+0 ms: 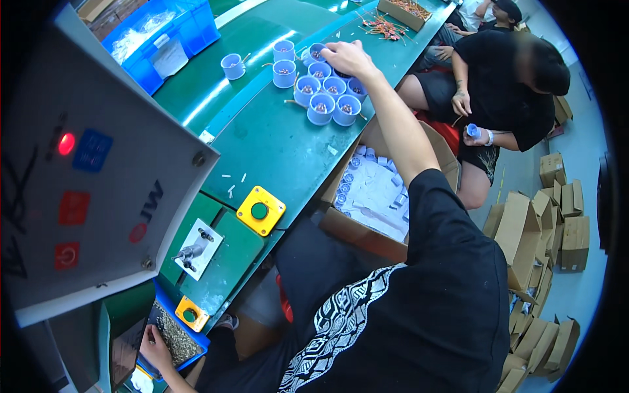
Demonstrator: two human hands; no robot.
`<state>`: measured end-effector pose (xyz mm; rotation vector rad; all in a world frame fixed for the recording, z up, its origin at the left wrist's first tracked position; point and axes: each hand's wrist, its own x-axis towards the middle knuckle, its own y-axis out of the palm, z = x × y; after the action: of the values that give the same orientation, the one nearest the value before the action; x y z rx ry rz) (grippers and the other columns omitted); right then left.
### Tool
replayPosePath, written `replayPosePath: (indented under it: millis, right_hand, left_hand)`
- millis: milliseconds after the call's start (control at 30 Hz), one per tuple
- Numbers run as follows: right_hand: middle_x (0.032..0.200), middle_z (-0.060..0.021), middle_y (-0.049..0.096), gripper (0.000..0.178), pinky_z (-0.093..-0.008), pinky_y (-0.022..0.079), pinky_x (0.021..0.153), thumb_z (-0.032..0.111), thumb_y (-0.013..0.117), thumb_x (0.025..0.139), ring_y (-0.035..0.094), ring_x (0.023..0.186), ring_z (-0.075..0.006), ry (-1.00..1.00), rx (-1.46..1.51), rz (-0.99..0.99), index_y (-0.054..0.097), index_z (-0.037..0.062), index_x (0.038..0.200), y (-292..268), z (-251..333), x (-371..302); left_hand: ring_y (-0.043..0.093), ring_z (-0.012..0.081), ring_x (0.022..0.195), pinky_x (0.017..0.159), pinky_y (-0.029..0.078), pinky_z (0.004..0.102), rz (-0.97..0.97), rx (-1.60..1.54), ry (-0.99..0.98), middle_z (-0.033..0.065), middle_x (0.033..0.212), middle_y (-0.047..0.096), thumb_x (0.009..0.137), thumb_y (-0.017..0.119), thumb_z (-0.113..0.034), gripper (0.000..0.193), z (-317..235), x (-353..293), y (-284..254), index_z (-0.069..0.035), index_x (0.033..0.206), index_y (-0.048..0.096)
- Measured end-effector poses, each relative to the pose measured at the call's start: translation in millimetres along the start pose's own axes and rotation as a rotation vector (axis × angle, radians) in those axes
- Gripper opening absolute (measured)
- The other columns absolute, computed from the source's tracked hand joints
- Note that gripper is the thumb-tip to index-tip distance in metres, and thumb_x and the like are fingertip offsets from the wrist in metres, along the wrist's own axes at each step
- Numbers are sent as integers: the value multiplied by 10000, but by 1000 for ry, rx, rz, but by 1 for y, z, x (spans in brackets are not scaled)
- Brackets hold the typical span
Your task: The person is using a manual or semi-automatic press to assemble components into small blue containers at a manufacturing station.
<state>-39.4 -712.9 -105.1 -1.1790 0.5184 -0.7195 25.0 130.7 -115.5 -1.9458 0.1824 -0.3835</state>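
Several light blue plastic cups [321, 108] stand in a tight cluster on the green bench [262, 141], with copper-brown bits inside; some have a thin lead poking out. My right hand [350, 59] reaches over the cluster, its fingers closed at the rim of a far cup [316, 52]. Its palm and wrist partly cover the cups behind. At the lower left, my left hand [156, 350] is curled beside a blue bin [196, 350] of small metallic pieces [173, 334]. Whatever its fingers pinch is too small to make out.
A grey machine panel [111, 164] rises at left. Yellow button boxes [261, 211] flank a metal fixture [198, 249]. A carton [367, 242] of cups sits beside the bench. At right, a seated co-worker holds a blue cup [473, 131]; flattened cartons [524, 242] lie beyond.
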Motion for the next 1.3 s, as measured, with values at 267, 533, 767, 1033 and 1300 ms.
replayPosePath:
  millis: [267, 533, 767, 1033, 1300]
  right_hand:
    - [1467, -114, 557, 566, -714, 361, 1082, 547, 457, 919, 345, 1442, -443, -125, -63, 43, 660, 261, 1363, 16, 89, -81]
    - [1466, -145, 544, 658, -667, 402, 1085, 604, 583, 879, 378, 1430, -437, -302, 76, -99, 593, 221, 1414, 18, 167, -132]
    - [1402, -165, 588, 673, -524, 455, 1087, 593, 635, 857, 514, 1340, -367, -172, -30, -353, 595, 210, 1409, 26, 128, -6]
    - [1218, -212, 706, 605, -466, 520, 1005, 544, 627, 840, 666, 1138, -373, -660, 301, 97, 682, 174, 1317, 29, 184, -13]
    - [1181, -151, 739, 542, -435, 560, 934, 544, 629, 850, 701, 1086, -335, -764, -82, 384, 753, 165, 1217, 62, 245, -10]
  left_hand:
    - [589, 184, 618, 601, 467, 312, -8, -19, 45, 108, 776, 666, 947, 677, -72, 105, 10, 6, 6, 32, 950, 682]
    - [589, 170, 633, 610, 467, 306, 21, -52, 10, 105, 785, 668, 945, 677, -69, 102, 12, 1, 0, 33, 950, 684]
    - [594, 151, 642, 617, 471, 294, 16, -87, 25, 88, 774, 673, 949, 684, -81, 117, 15, 0, -2, 35, 955, 690]
    - [590, 129, 632, 611, 472, 284, -4, -132, -8, 71, 765, 678, 954, 694, -99, 136, 22, -9, -7, 37, 955, 698]
    - [590, 122, 623, 598, 472, 282, 1, -148, 9, 66, 759, 682, 951, 700, -100, 138, 23, -13, -9, 38, 955, 700]
